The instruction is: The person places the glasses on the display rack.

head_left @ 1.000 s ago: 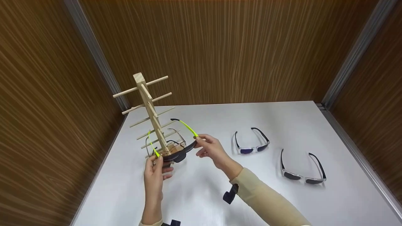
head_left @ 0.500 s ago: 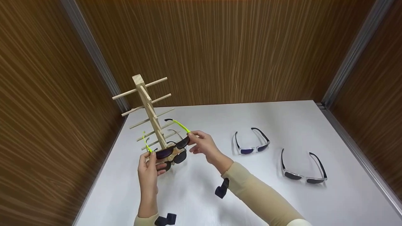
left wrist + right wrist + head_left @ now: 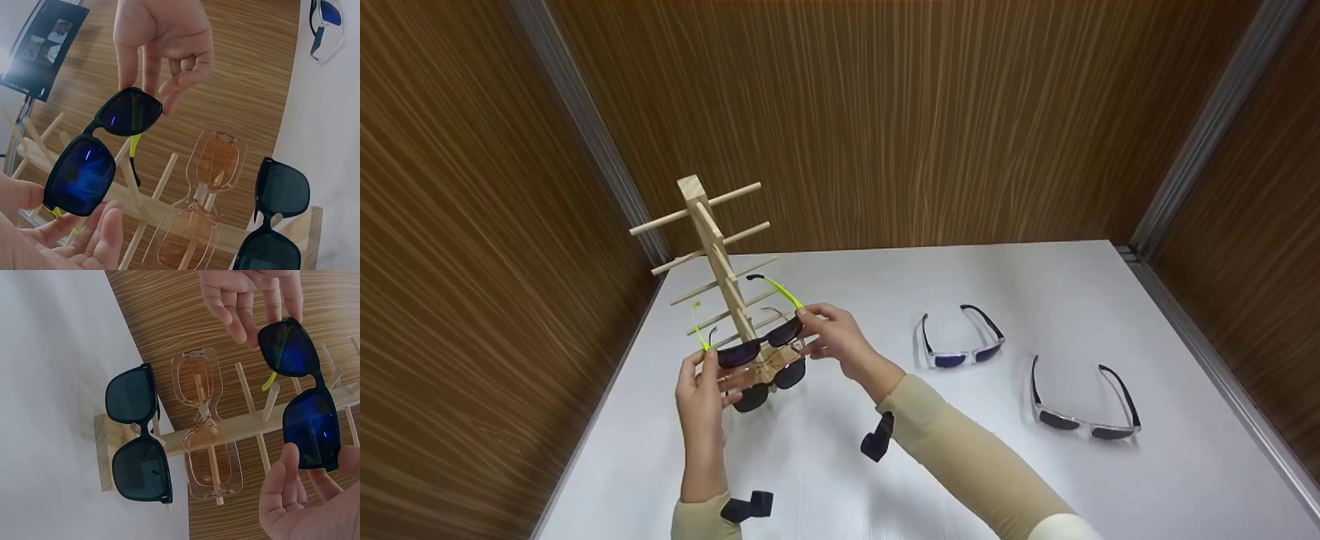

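My left hand (image 3: pixel 701 397) and right hand (image 3: pixel 840 341) pinch a pair of sunglasses (image 3: pixel 739 353) at its two outer corners. It has a black front, dark blue lenses and yellow-green temples, which point open toward a wooden eyewear stand (image 3: pixel 712 240). The pair is in front of the stand, above two pairs on its lower pegs. Of those, the upper is a clear peach-framed pair (image 3: pixel 230 461) with orange lenses, and the lowest is a black pair (image 3: pixel 132 396) with dark lenses. In the right wrist view, bare pegs (image 3: pixel 244 385) show beside the held pair.
On the white table (image 3: pixel 960 480) to the right lie two clear-framed sunglasses with black temples, one with blue lenses (image 3: pixel 950 361), one with dark lenses (image 3: pixel 1059 421). Wood-grain panels (image 3: pixel 885 120) enclose the table. A screen (image 3: pixel 48 45) appears in the left wrist view.
Both hands have moved up and left with the yellow-green-templed sunglasses. Its lenses now face the head camera more, and the black pair below has come into view.
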`<state>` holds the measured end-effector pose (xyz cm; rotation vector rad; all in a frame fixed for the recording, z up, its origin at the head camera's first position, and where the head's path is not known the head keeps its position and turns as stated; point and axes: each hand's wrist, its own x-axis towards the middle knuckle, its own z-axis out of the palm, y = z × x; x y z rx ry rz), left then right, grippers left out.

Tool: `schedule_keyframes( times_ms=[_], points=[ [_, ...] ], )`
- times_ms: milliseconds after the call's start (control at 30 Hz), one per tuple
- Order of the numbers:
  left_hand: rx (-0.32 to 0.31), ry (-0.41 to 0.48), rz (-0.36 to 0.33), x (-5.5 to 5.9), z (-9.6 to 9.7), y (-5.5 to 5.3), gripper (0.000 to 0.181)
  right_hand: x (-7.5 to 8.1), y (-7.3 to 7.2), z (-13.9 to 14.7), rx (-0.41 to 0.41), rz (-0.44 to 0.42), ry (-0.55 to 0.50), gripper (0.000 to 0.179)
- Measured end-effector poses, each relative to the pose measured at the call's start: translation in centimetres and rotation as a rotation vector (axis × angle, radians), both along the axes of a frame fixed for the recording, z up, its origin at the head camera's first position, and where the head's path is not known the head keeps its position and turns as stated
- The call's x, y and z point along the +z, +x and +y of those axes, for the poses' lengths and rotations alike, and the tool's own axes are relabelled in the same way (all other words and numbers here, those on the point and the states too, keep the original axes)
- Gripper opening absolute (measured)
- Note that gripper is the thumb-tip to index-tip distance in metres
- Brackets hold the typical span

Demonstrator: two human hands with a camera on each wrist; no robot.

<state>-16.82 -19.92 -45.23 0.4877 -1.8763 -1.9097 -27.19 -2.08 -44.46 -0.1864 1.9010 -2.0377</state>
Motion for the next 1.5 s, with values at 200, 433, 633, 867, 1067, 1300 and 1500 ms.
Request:
schedule_keyframes(
  times_ms=[200, 433, 633, 867, 1067, 1300, 1500],
  points=[
    [0.003, 0.007, -0.034, -0.2, -0.5, -0.7, 0.038, -0.1, -0.4, -0.4, -0.005, -0.047, 0.0, 0.029],
    [0.016, 0.041, -0.046, -1.0, -1.1, -1.2, 0.037, -0.5, -0.7, -1.5, -0.024, -0.088, -0.009, 0.027],
    [0.018, 0.042, -0.058, -1.3, -1.3, -1.4, 0.04, -1.0, -0.9, -1.6, -0.033, -0.1, -0.001, 0.026],
    [0.006, 0.084, -0.079, -1.5, -1.5, -1.4, 0.045, -1.4, -1.1, -1.6, -0.036, -0.113, 0.003, 0.025],
    [0.002, 0.096, -0.075, -1.6, -1.6, -1.3, 0.045, -1.6, -1.1, -1.6, -0.037, -0.112, 0.008, 0.028],
    [0.004, 0.097, -0.082, -1.7, -1.9, -1.2, 0.046, -1.3, -0.9, -1.0, -0.048, -0.128, 0.02, 0.03],
    [0.015, 0.089, -0.075, -1.9, -2.1, -0.9, 0.048, -2.0, -1.2, -0.5, -0.058, -0.12, 0.005, 0.029]
  ],
)
